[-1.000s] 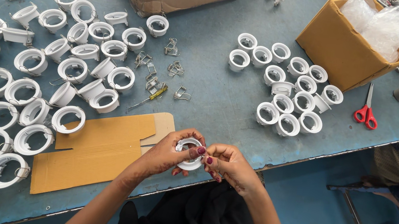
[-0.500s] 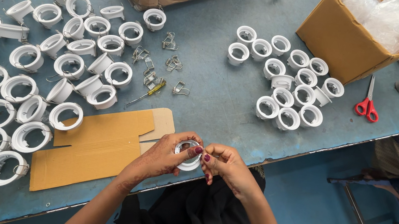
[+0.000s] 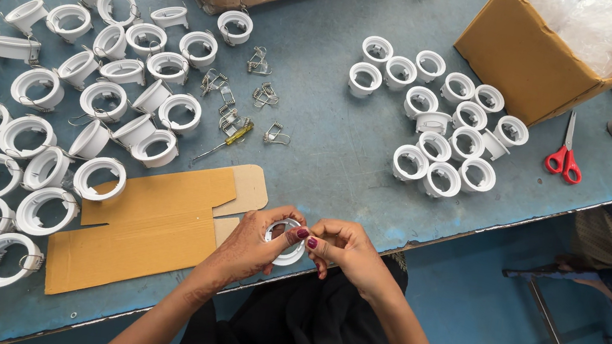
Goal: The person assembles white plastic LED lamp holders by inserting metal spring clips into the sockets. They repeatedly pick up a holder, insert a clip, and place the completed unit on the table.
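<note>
Left hand (image 3: 251,245) and right hand (image 3: 343,250) both pinch small white plastic ring housing (image 3: 286,240) at table's near edge, 6 o'clock. Risk: ring slipping off edge onto floor if grip loosens. Blue-grey worktable (image 3: 324,158); white rings heaped at 9 o'clock; red-handled scissors (image 3: 564,160) at 3 o'clock; flat brown cardboard sheet (image 3: 144,225) beside left hand

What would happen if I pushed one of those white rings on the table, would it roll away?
Probably not: most white rings lie flat on the blue table, so one would likely slide. They look like thin hollow plastic, so probably light and stiff. One tipped on edge might roll.
</note>
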